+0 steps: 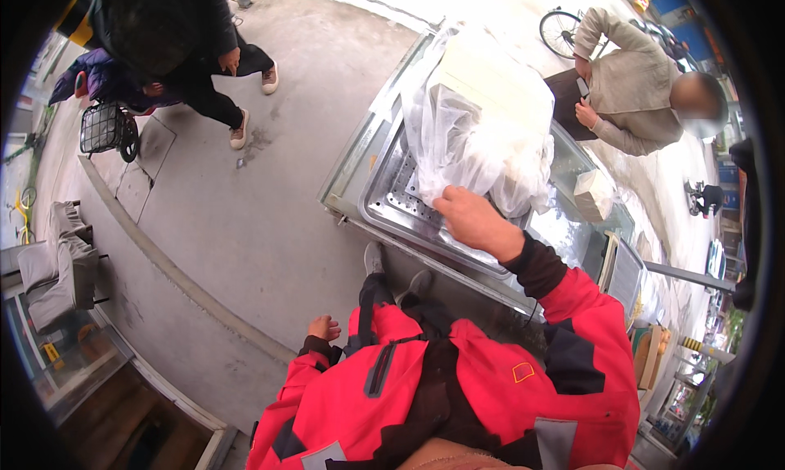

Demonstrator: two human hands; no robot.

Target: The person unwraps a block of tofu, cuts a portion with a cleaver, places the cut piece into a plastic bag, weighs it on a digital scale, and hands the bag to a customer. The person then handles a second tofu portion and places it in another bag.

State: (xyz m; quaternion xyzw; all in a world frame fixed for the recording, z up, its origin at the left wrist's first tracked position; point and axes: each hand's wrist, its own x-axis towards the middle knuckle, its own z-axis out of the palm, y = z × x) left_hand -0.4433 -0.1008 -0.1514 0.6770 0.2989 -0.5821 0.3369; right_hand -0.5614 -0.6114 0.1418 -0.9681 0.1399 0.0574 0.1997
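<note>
My right hand pinches the near edge of a clear plastic sheet. The sheet lies in folds over a large pale block, perhaps tofu, whose far part is washed out by glare. Under them is a perforated stainless steel tray, its near left part showing through bare. The tray rests on a glass-topped display counter. Down at my side hangs my left hand, fingers loosely curled and apart, with nothing seen in it.
A wrapped pale block sits on the counter's right side. Beyond it stands a person holding a small object. Another person in dark clothes is at upper left, beside a basketed cycle. A low concrete ledge runs along my left.
</note>
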